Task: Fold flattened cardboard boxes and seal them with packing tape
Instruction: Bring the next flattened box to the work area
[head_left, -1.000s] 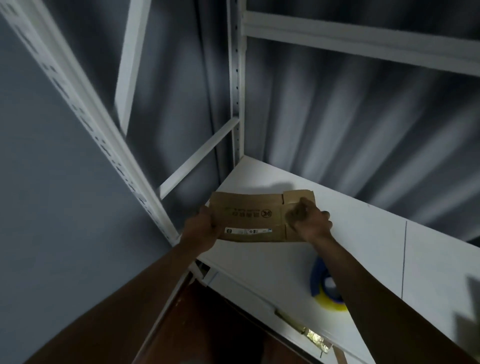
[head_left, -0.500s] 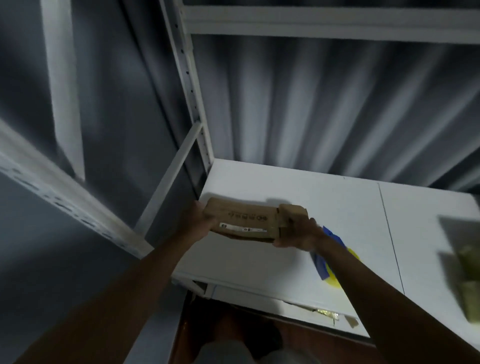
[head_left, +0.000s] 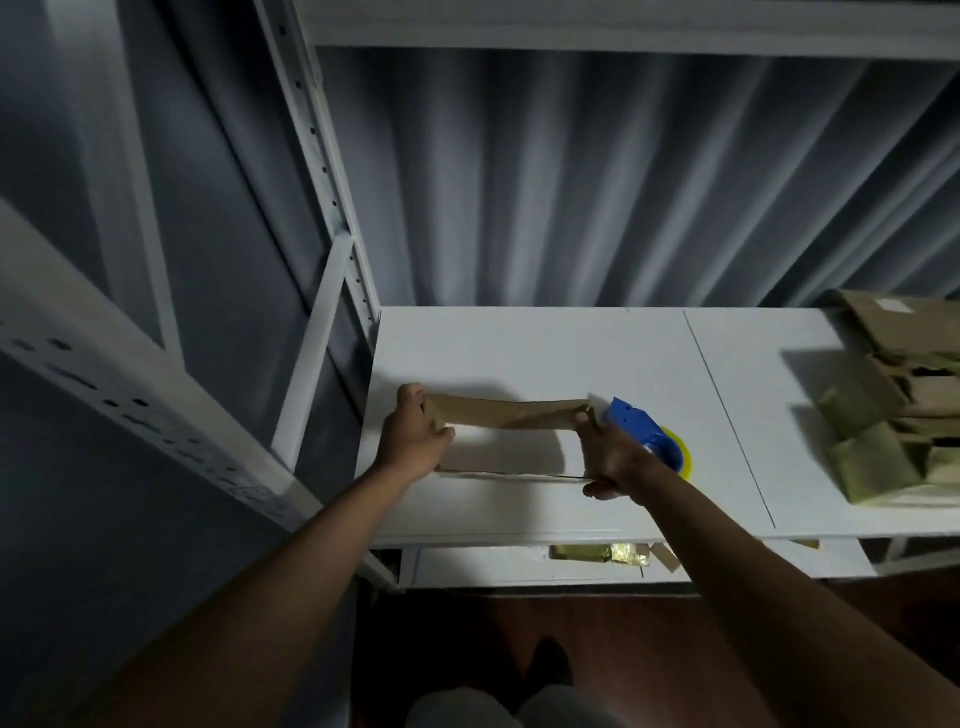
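Holding the small brown cardboard box (head_left: 506, 415) by its two ends, I have both hands closed on it just above the near part of the white shelf board (head_left: 519, 343). My left hand (head_left: 415, 439) wraps its fingers round the left end; my right hand (head_left: 610, 454) grips the right end, thumb low. I judge the step to be squaring the box open: the brown far wall stands up, and a pale face shows between my hands. Next I need to press the flaps shut and reach for the blue tape dispenser with its yellow roll (head_left: 652, 439), which lies just beyond my right hand. Farther right sits a heap of flattened brown cardboard boxes (head_left: 893, 395). A second ago the box was tilted up with its printed face towards me; now that face is turned away and the box sits lower.
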